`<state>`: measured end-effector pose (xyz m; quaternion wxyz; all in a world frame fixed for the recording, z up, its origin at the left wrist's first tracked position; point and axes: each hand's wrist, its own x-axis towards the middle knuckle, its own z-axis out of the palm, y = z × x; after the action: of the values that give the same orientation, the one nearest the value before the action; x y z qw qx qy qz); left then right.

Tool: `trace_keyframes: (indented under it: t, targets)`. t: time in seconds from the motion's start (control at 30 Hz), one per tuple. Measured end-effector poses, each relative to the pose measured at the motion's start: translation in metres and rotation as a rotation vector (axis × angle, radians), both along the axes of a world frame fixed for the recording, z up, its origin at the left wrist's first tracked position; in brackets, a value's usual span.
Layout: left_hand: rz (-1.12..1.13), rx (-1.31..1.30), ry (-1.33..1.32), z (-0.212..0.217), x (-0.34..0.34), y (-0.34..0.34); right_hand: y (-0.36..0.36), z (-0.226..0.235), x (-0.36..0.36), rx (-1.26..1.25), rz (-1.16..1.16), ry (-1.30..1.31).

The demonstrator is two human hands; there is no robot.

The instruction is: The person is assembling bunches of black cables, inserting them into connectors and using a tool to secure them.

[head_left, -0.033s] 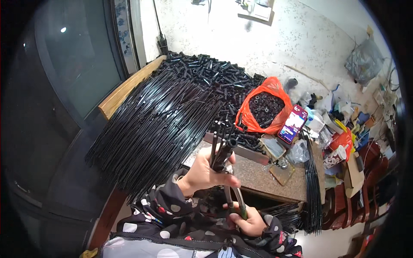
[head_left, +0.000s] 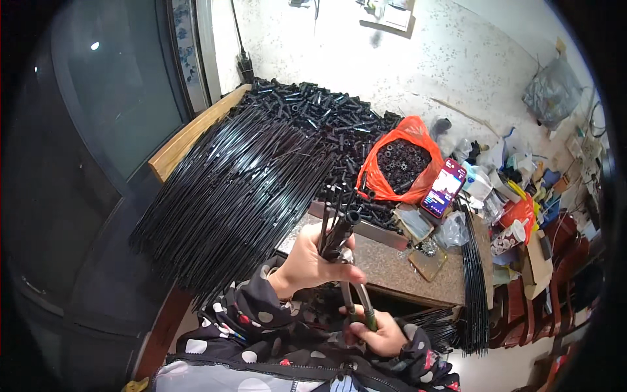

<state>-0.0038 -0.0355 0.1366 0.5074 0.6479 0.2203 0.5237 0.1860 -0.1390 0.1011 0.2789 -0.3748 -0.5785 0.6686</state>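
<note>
My left hand (head_left: 315, 264) is closed around a black hollow tube (head_left: 345, 228) and several thin black rods (head_left: 328, 212), which stick up above the fingers. Held by its handles, a pair of pliers (head_left: 366, 297) is in my right hand (head_left: 380, 336), lower down and nearer my body. The metal head of the pliers is up beside my left fingers, at the lower part of the tube. My left thumb hides part of it, so what the jaws touch cannot be made out.
A large heap of long black rods (head_left: 228, 196) covers the table's left side, with short black tubes (head_left: 307, 104) behind. An orange bag (head_left: 369, 179) holds small black rings. A phone (head_left: 444, 188) leans beside it. More rods (head_left: 475, 281) overhang the right edge near assorted clutter.
The pliers' handles and my right fingers have shifted very slightly. My left hand keeps the same hold on the tube and rods.
</note>
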Motion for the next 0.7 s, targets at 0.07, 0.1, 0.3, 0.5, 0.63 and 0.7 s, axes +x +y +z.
trace_keyframes:
  t: [0.07, 0.1, 0.3, 0.5, 0.63, 0.7]
  targets:
    - [0.028, 0.021, 0.033, 0.000, 0.004, -0.001, 0.010, 0.011, 0.008, -0.176, 0.062, 0.200]
    - [0.052, 0.028, 0.055, -0.002, 0.003, -0.002, 0.010, 0.028, 0.005, -0.301, 0.035, 0.332]
    - [0.127, 0.069, 0.085, -0.010, 0.002, -0.003, 0.004, 0.001, 0.007, -0.341, 0.024, 0.304]
    - [0.094, -0.150, 0.060, -0.021, 0.034, 0.001, -0.010, -0.048, -0.006, -0.295, -0.148, 0.318]
    - [0.139, -0.171, 0.043, -0.046, 0.045, 0.005, -0.008, -0.073, -0.012, -0.144, -0.290, 0.272]
    - [0.065, -0.247, -0.069, -0.046, 0.052, 0.010, 0.006, -0.060, 0.002, -0.037, -0.374, 0.074]
